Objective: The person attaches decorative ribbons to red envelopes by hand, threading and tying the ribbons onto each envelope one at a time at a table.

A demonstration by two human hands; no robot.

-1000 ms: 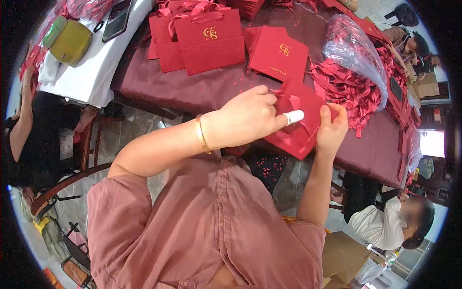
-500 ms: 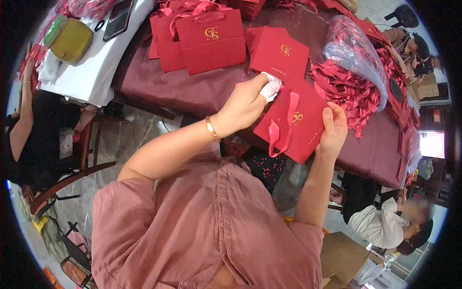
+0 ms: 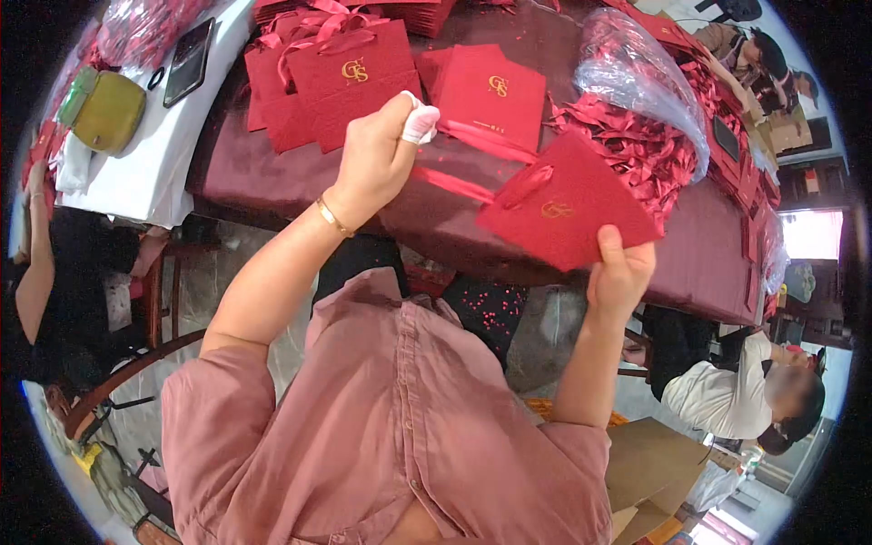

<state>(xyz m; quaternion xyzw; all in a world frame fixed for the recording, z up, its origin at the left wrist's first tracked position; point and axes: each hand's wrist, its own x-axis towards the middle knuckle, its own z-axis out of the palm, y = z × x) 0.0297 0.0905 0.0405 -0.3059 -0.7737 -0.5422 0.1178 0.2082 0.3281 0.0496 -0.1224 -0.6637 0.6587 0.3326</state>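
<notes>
Clearly, taut glossy ribbons [image 3: 486, 143], flat red bag [image 3: 586, 200].

Bag cluster [image 3: 359, 77] left of bag stack [image 3: 500, 86], ribbon pile [image 3: 627, 150] right of both, phone [image 3: 189, 62] right of jar [image 3: 111, 113]

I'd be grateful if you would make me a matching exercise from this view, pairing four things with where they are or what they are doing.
1. Left hand
2. Right hand
3. Green-lidded jar
4. Loose red ribbons

A. Gripping the red paper bag near a corner
B. Heaped partly under clear plastic
C. Holding the ribbon handles stretched out
D. Near the black smartphone, on a white surface

Pairs: 1-C, 2-A, 3-D, 4-B
</notes>
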